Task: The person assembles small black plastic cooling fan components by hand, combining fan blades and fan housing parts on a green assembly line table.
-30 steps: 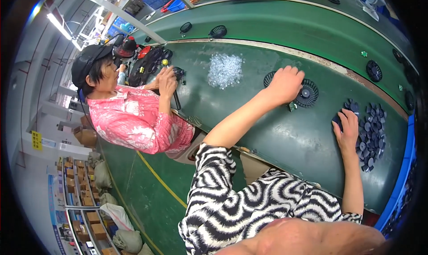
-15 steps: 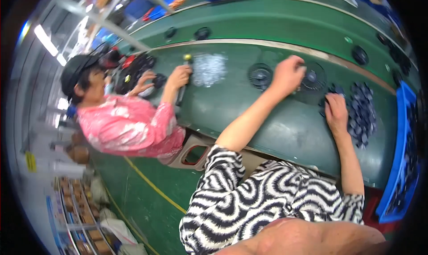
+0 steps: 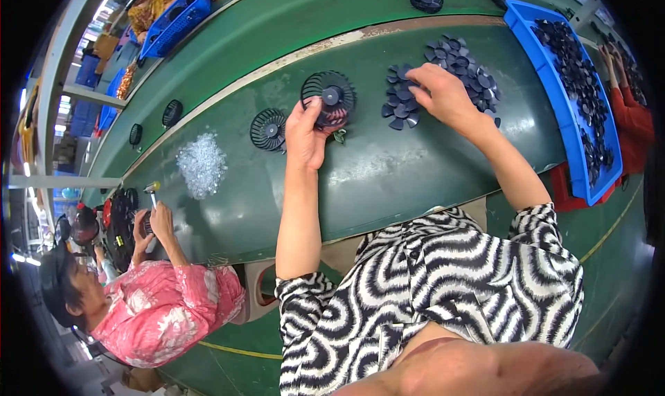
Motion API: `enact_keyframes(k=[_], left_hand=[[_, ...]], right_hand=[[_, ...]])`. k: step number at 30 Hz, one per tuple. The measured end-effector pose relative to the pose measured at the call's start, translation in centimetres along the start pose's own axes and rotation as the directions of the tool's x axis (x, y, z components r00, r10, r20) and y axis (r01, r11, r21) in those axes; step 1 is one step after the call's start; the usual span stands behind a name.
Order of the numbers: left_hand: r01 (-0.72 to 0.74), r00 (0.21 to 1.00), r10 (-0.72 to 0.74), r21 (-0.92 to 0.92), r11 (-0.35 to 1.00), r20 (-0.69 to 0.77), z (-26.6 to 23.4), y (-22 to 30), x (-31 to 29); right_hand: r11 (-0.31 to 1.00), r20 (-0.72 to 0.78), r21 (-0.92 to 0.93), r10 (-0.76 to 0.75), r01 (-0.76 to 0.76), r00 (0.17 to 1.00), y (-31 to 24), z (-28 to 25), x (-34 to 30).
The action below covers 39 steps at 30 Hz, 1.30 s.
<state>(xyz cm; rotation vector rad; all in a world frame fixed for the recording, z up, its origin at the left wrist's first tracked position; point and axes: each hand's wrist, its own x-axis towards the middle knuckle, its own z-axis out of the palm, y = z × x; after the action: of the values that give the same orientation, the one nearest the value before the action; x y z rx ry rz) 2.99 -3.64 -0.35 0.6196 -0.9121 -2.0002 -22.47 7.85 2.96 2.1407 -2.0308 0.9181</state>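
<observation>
A yellow line (image 3: 239, 352) marks green floor (image 3: 225, 374); left lights (image 3: 28, 259) seem tubular.

No writing, number or sign can be read. The blue tray (image 3: 566, 119) at the right, the blue basket (image 3: 181, 32) at the upper left and the black grille (image 3: 332, 95) near the centre show no legible marking.

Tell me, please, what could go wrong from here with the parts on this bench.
The left hand grips the round black grille near its edge, so it might slip and land on the small green part nearby. The right hand is at loosely heaped dark fan blades, so a few could scatter. The clear pieces lie in an open heap, so a bump could spread them.
</observation>
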Motion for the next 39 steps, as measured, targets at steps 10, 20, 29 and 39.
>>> enact_keyframes(k=[10, 20, 29, 39], left_hand=[[0.081, 0.986, -0.101, 0.149, 0.986, 0.133, 2.0, -0.8, -1.5], [0.006, 0.995, -0.013, 0.069, 0.998, 0.104, 1.9, -3.2, -1.4], [0.062, 0.998, -0.061, 0.027, 0.998, -0.018, 3.6, -3.2, -0.8], [-0.069, 0.995, 0.079, 0.134, 0.989, -0.068, 3.7, -3.0, -1.4]], right_hand=[[0.938, 0.301, -0.333, 0.198, -0.092, 0.933, -0.3, 0.8, 3.7], [0.985, 0.036, 0.079, 0.154, -0.156, 0.987, 2.2, 1.8, 3.2], [0.976, 0.082, -0.025, -0.215, 0.218, 0.973, -6.2, 2.5, 1.8], [0.978, 0.077, 0.191, -0.1, 0.084, 0.992, -6.6, 4.7, 1.7]])
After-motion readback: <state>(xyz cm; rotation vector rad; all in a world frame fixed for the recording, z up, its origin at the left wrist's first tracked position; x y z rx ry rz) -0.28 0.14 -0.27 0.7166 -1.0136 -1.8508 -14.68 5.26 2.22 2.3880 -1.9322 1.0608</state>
